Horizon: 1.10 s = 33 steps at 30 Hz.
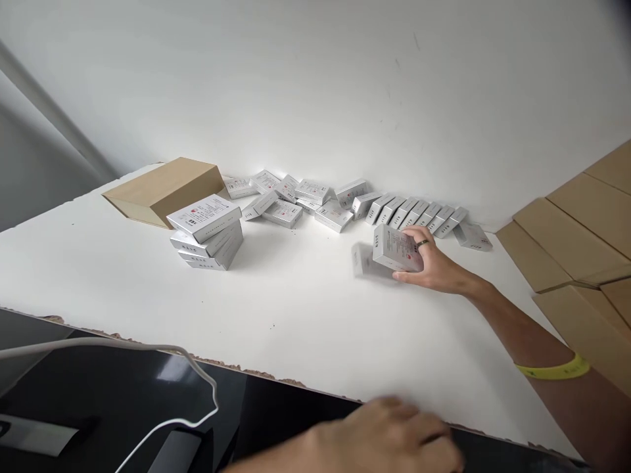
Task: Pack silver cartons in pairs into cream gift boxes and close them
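Note:
My right hand (434,266) reaches out over the white table (296,315) and grips a small white box (394,248), tilted up on edge. Another small white box (362,261) lies just behind it, blurred. A ring shows on one finger and a yellow band (555,370) circles the wrist. My left hand (394,437) hovers low at the near table edge, blurred, fingers curled loosely, nothing seen in it. A stack of three white boxes (207,233) stands at the left centre.
A flat brown cardboard box (165,189) lies at the back left. Several white boxes (345,203) are scattered and lined up along the white wall. Brown cartons (582,230) are stacked at the right. A white cable (148,351) runs over a dark surface below the table.

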Each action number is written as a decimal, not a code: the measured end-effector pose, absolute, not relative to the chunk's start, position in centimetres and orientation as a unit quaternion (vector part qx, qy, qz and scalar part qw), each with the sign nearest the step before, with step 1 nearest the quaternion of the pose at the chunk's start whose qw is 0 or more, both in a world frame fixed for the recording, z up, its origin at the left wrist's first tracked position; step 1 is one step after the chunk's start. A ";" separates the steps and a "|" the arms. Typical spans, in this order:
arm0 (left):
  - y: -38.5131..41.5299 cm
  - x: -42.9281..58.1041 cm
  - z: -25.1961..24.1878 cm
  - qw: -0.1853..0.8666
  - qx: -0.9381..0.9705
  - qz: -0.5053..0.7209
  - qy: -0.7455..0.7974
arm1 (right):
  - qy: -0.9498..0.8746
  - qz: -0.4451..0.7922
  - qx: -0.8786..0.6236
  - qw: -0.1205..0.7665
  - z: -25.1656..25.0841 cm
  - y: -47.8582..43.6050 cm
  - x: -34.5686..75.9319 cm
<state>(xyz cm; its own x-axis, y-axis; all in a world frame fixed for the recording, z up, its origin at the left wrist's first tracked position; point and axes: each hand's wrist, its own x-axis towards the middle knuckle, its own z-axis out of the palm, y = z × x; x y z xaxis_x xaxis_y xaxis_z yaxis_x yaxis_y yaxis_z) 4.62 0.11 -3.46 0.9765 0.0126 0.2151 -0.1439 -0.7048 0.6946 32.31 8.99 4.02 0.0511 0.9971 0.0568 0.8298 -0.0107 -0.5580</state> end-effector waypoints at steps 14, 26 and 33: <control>3.1 21.3 -3.5 0.256 0.936 0.119 -0.211 | -0.685 0.264 -0.673 0.091 4.5 8.0 30.1; 4.3 19.8 -5.3 0.201 0.950 0.157 -0.179 | -0.651 0.092 -0.736 0.160 5.6 7.4 29.4; 5.2 19.4 -4.1 0.160 0.943 0.168 -0.240 | -0.724 0.000 -0.689 0.021 9.4 5.5 22.8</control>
